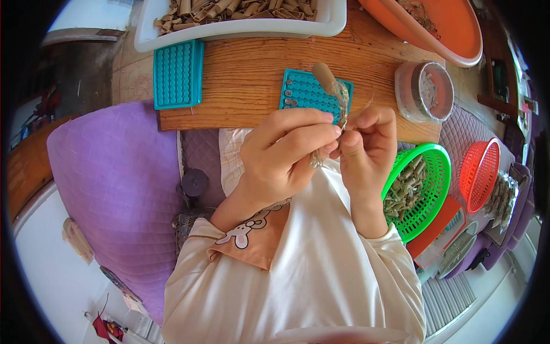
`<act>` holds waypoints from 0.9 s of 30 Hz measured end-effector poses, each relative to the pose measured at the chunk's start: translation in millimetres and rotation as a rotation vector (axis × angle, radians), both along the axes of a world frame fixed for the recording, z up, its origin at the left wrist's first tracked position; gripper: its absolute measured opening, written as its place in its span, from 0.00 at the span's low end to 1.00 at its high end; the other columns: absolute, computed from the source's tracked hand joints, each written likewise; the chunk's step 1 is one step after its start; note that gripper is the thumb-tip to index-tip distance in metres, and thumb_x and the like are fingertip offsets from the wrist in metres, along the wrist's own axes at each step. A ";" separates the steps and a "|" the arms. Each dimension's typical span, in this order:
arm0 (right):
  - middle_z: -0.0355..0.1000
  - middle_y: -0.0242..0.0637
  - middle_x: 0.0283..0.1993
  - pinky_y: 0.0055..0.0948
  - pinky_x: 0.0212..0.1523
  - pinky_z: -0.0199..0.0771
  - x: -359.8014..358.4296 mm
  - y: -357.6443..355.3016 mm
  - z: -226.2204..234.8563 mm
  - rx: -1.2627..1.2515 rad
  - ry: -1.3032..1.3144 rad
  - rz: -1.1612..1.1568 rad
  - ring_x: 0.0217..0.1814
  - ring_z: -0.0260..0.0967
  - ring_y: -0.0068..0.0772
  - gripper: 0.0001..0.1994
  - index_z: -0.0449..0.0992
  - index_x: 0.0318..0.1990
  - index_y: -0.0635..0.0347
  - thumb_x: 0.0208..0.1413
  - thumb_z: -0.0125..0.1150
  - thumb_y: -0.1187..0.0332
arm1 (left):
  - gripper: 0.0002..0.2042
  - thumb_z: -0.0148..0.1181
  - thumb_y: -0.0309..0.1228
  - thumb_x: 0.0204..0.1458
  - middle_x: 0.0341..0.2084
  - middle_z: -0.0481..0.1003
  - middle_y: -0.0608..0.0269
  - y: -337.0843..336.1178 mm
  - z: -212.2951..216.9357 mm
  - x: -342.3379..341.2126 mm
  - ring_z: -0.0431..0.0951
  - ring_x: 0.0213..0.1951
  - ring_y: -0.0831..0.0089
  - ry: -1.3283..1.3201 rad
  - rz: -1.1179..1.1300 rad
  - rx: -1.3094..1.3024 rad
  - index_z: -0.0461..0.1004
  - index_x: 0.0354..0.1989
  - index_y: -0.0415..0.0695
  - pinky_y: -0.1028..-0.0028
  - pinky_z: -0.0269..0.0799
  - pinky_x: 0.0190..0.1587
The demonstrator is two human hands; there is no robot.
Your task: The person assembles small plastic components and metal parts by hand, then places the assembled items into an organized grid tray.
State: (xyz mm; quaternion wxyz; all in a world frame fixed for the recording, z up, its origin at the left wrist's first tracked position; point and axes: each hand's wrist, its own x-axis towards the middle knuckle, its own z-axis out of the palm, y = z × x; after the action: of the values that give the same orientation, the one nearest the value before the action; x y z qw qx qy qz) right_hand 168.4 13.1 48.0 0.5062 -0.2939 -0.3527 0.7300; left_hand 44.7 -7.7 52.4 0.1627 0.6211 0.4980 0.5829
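Observation:
In front of my chest, my left hand (289, 146) is closed with its fingertips pinching clear crinkled wrap (344, 97). A tan paper tube (325, 76) sticks up and away from that wrap, tilted to the left. More of the wrap pokes out below my left fingers. My right hand (368, 152) is closed right beside it, thumb and forefinger pressed together at the twisted part, with a thin pale strand rising by them. Just beyond the hands lies a teal tray (309, 90) of round pockets, a few holding small silvery discs.
A second teal tray (179, 74) lies at the wooden table's (240, 74) left end. At the back are a white tub (240, 27) of tan tubes and an orange basin (441, 43). To the right are a clear round container (424, 92), a green basket (438, 200) of wrapped pieces and a red basket (480, 175).

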 end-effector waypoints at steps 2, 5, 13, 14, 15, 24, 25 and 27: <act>0.64 0.36 0.28 0.17 0.26 0.68 -3.6 -4.4 3.0 0.274 -0.291 -0.147 0.25 0.64 0.21 0.12 0.56 0.34 0.62 0.46 0.55 0.77 | 0.10 0.57 0.17 0.34 0.24 0.71 0.62 0.6 -2.2 1.2 0.71 0.23 0.74 -0.018 -0.025 -0.006 0.72 0.28 0.41 0.79 0.69 0.22; 0.65 0.37 0.29 0.17 0.27 0.68 -3.5 -5.8 2.9 0.357 -0.383 -0.186 0.27 0.66 0.22 0.13 0.57 0.34 0.63 0.44 0.55 0.81 | 0.10 0.57 0.17 0.35 0.24 0.71 0.62 2.2 -3.9 2.3 0.71 0.23 0.74 -0.048 -0.040 0.018 0.72 0.28 0.42 0.79 0.68 0.22; 0.66 0.37 0.27 0.16 0.25 0.67 -1.2 -5.7 12.3 0.110 -0.190 -0.115 0.25 0.65 0.20 0.12 0.56 0.33 0.62 0.46 0.55 0.79 | 0.07 0.59 0.20 0.35 0.23 0.71 0.63 1.9 -16.3 -1.2 0.73 0.22 0.72 -0.016 -0.082 0.088 0.72 0.26 0.42 0.80 0.68 0.20; 0.66 0.37 0.25 0.15 0.22 0.66 -1.1 -5.7 11.5 0.050 -0.134 -0.102 0.23 0.65 0.20 0.12 0.56 0.33 0.62 0.47 0.55 0.77 | 0.07 0.59 0.20 0.35 0.23 0.71 0.63 2.0 -16.1 -1.6 0.73 0.22 0.72 -0.015 -0.085 0.086 0.72 0.26 0.42 0.80 0.68 0.20; 0.66 0.36 0.24 0.14 0.20 0.64 -1.0 -5.8 10.6 -0.009 -0.078 -0.087 0.22 0.65 0.19 0.11 0.56 0.32 0.61 0.47 0.55 0.75 | 0.07 0.59 0.20 0.36 0.22 0.71 0.63 1.8 -15.6 -2.2 0.73 0.22 0.72 -0.029 -0.114 0.097 0.71 0.26 0.42 0.80 0.68 0.20; 0.65 0.34 0.24 0.10 0.12 0.49 9.3 10.9 -10.2 -0.611 0.487 0.423 0.14 0.52 0.14 0.08 0.60 0.34 0.54 0.50 0.52 0.66 | 0.05 0.58 0.20 0.39 0.21 0.72 0.62 -6.8 -19.9 -2.6 0.71 0.21 0.74 -0.174 -0.113 0.019 0.71 0.27 0.41 0.80 0.66 0.21; 0.65 0.34 0.24 0.10 0.12 0.49 10.0 10.3 -11.0 -0.609 0.486 0.422 0.14 0.52 0.14 0.08 0.60 0.34 0.54 0.50 0.52 0.66 | 0.05 0.58 0.21 0.39 0.20 0.72 0.62 -8.8 -18.3 -1.5 0.71 0.20 0.74 -0.193 -0.052 -0.029 0.71 0.27 0.40 0.81 0.65 0.22; 0.65 0.35 0.25 0.10 0.12 0.48 10.2 9.2 -13.0 -0.703 0.614 0.463 0.14 0.51 0.14 0.07 0.62 0.35 0.55 0.51 0.51 0.67 | 0.05 0.59 0.22 0.39 0.20 0.72 0.61 -11.0 -14.9 -0.6 0.71 0.20 0.75 -0.197 -0.016 -0.059 0.71 0.27 0.40 0.81 0.64 0.21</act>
State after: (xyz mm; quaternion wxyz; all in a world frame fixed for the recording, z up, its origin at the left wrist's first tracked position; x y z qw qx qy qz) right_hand 178.6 22.3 35.1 0.2823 -0.1327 0.0228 0.9498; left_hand 44.1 -18.7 37.5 0.2338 0.5595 0.4918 0.6248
